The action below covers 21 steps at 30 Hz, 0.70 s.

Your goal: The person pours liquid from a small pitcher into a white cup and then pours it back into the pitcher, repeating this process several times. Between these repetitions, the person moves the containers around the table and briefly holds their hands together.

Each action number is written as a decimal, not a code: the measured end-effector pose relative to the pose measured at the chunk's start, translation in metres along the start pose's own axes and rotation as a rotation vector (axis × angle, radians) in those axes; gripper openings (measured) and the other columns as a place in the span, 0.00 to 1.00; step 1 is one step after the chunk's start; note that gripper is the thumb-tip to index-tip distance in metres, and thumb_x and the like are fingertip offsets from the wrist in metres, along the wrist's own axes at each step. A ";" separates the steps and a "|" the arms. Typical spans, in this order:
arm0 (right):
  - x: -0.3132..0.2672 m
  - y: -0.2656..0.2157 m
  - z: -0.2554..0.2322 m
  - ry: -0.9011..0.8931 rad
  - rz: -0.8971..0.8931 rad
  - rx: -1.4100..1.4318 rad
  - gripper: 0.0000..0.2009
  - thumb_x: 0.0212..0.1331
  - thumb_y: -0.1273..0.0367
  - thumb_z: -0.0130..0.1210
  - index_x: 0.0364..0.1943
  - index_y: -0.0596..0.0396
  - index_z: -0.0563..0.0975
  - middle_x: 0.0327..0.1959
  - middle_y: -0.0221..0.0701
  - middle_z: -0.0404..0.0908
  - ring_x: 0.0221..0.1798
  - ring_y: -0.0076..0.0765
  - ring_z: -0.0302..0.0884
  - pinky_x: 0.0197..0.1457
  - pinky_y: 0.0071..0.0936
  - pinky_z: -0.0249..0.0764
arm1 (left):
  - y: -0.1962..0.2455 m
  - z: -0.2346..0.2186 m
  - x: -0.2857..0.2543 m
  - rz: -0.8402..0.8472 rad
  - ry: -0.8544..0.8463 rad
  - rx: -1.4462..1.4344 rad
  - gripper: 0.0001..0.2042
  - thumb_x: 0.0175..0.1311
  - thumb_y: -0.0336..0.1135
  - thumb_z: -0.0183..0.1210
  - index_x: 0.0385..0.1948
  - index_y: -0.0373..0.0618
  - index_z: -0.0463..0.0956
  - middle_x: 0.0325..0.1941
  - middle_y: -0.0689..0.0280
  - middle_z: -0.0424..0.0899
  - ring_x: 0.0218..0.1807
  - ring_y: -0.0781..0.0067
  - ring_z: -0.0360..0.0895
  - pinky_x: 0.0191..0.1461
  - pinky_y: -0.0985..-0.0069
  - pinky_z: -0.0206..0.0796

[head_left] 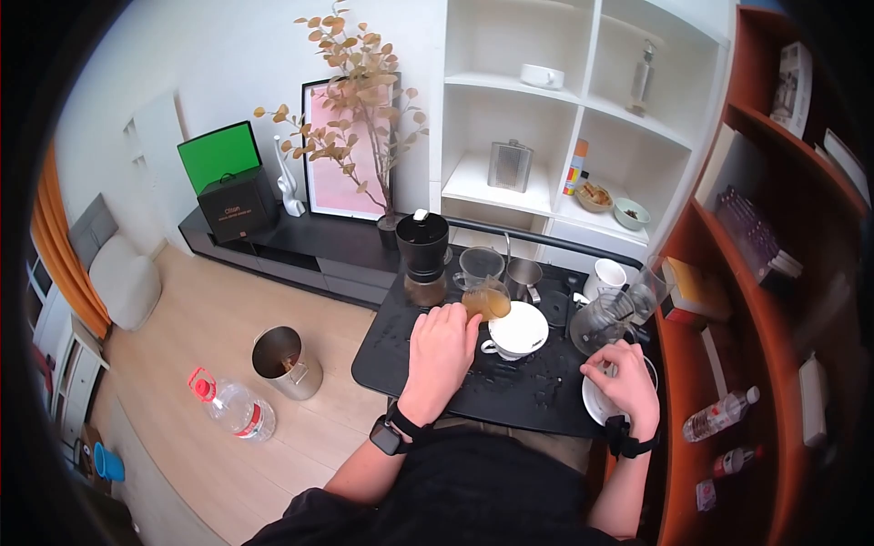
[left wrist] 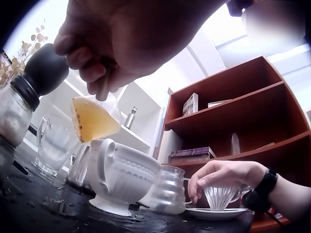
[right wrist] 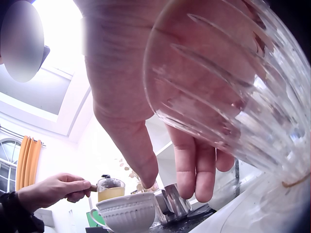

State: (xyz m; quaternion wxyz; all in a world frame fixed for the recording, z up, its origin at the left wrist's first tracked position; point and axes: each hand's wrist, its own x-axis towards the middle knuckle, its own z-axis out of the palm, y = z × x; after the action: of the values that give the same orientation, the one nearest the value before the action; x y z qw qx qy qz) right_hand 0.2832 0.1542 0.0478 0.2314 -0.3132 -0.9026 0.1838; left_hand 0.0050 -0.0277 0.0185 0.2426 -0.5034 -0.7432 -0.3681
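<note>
My left hand pinches the short handle of a small glass jug that holds yellow-brown liquid. The jug is tilted, its lip low over a white cup with a ribbed band. Dark specks cling to the glass inside the jug. The white cup stands upright on a wet black tray table. On the right, my right hand hovers over a white saucer, its fingers loosely bent. In the right wrist view a clear ribbed glass stands right before this hand, which holds nothing.
A coffee grinder, a glass mug, a metal pitcher, a glass server and a white mug stand behind the cup. A metal bin and a large water bottle are on the floor. Brown shelves border the right.
</note>
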 end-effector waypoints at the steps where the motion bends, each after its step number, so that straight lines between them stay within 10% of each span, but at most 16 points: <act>1: 0.001 0.000 -0.001 -0.005 -0.006 0.003 0.10 0.61 0.62 0.79 0.34 0.52 0.93 0.35 0.31 0.90 0.43 0.40 0.79 0.59 0.37 0.70 | 0.000 0.000 0.000 -0.002 0.010 0.001 0.11 0.81 0.36 0.69 0.39 0.42 0.79 0.37 0.58 0.85 0.44 0.53 0.84 0.51 0.57 0.73; 21: -0.001 0.008 0.003 -0.002 0.017 0.030 0.11 0.61 0.60 0.80 0.34 0.52 0.94 0.35 0.30 0.92 0.47 0.40 0.79 0.63 0.37 0.71 | 0.000 0.004 0.000 0.056 0.014 0.087 0.10 0.81 0.36 0.70 0.40 0.43 0.79 0.38 0.60 0.84 0.44 0.55 0.83 0.50 0.59 0.71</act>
State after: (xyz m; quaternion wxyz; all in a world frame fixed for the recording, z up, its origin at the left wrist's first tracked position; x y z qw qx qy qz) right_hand 0.2863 0.1594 0.0413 0.2336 -0.3173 -0.8972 0.1993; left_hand 0.0049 -0.0240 0.0161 0.2799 -0.5103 -0.7423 -0.3319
